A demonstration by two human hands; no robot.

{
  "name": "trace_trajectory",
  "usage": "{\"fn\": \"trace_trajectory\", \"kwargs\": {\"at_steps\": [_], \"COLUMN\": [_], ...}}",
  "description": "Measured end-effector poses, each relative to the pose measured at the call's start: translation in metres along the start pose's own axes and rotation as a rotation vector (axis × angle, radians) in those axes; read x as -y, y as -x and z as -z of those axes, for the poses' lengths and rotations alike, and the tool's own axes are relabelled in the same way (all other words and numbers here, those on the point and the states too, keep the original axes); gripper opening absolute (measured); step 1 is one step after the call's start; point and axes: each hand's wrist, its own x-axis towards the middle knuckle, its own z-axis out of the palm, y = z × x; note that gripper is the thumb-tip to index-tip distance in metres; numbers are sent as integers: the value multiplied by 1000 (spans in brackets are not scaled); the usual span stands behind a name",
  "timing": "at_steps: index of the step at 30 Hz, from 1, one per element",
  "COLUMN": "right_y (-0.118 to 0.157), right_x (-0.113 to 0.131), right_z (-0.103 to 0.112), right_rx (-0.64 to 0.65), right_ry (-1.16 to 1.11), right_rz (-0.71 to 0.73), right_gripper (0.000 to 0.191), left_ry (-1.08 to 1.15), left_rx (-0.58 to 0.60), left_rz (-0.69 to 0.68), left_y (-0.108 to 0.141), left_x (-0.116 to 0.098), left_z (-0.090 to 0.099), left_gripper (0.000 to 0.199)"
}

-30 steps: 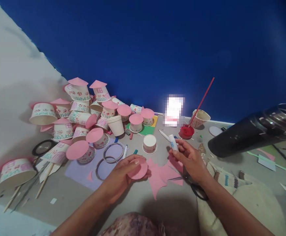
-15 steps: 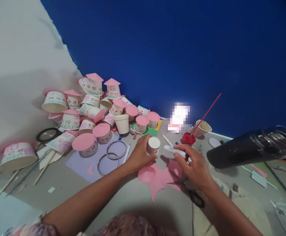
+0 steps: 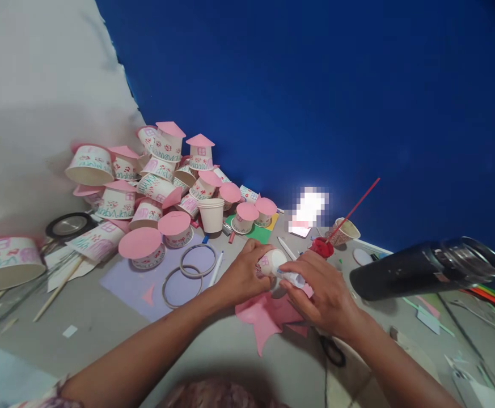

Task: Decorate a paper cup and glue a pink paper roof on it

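Note:
My left hand [image 3: 241,276] is closed around a small paper cup [image 3: 267,263] with pink drawing on its side, its white base tilted toward my right hand. In my right hand [image 3: 328,292] is a white tube with blue marking [image 3: 292,277], apparently a glue tube. The tube's end is at the edge of the cup's base; whether it touches cannot be made out. Beneath both hands lie pink paper scraps [image 3: 262,320], with scissors [image 3: 333,351] partly hidden under my right hand and wrist.
Decorated cups with pink paper roofs [image 3: 140,243] are piled at the left. Plain stacked cups [image 3: 211,215], purple paper [image 3: 123,286] bearing two rings [image 3: 198,260], and a white marker [image 3: 216,268] lie nearer. A black flask [image 3: 400,275] leans at right; a lit phone [image 3: 309,209] stands behind.
The cup has been lifted and tilted to the right by my left hand. My right hand has moved left, bringing the tube to the cup's base. The view has shifted slightly.

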Motion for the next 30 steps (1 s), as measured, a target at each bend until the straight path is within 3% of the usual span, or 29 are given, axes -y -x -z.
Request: {"fn": "trace_trajectory", "kwargs": {"at_steps": [3,6,12,15,19,26,30], "right_y": [-7,-13,-10,-1,13,10,-4], "right_x": [-1,-7,-19,-18,-6,14,9], "right_z": [2,4,12,13,10,-1,-2], "right_rx": [-47,-83,-114,-161,-187,-195,-246], "right_ry": [-11,-13,-233,-325,-262,-84,-61], "right_rz": [-8,-92,-579,-690,-625,-258,-278], "right_gripper": [13,14,22,27,21,13,12], "left_ry": [-35,-104,-4,74,101,32,-4], "left_rx": [60,63,12,-22,-47,7,75], "left_rz": [-87,-171,-159,-91,-15,-70,-109], "left_y": [2,5,8,7,6,6,8], "left_x": [-4,-8,-12,-15,-17,-13,-18], "left_z": [2,3,3,4,5,2,2], "left_gripper": [53,61,62,60,60,57,54]}}
